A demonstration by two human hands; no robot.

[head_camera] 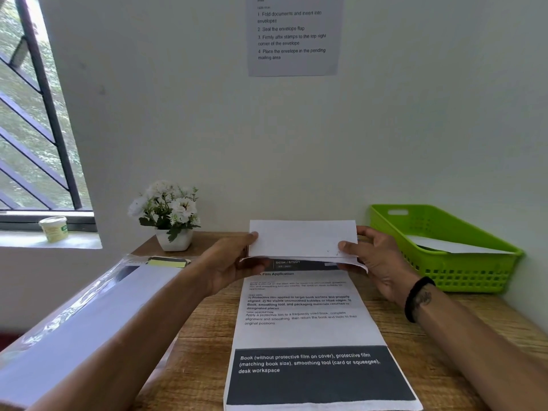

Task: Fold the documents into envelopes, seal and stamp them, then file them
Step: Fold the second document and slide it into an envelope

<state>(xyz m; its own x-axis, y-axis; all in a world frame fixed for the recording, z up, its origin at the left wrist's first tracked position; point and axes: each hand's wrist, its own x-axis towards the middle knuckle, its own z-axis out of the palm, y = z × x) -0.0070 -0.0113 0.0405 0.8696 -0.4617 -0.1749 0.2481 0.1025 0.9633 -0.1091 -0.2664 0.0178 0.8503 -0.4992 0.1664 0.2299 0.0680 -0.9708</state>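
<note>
Wooden desk (444, 345) against pale wall (296, 143), barred window (35, 114) left.

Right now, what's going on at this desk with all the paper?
A person is folding a printed document that lies on the wooden desk. Both hands hold its far end, folded up and over: the left hand grips the left edge, the right hand the right edge. The green basket at the right holds a white sheet or envelope. A potted white flower plant stands by the wall.
</note>
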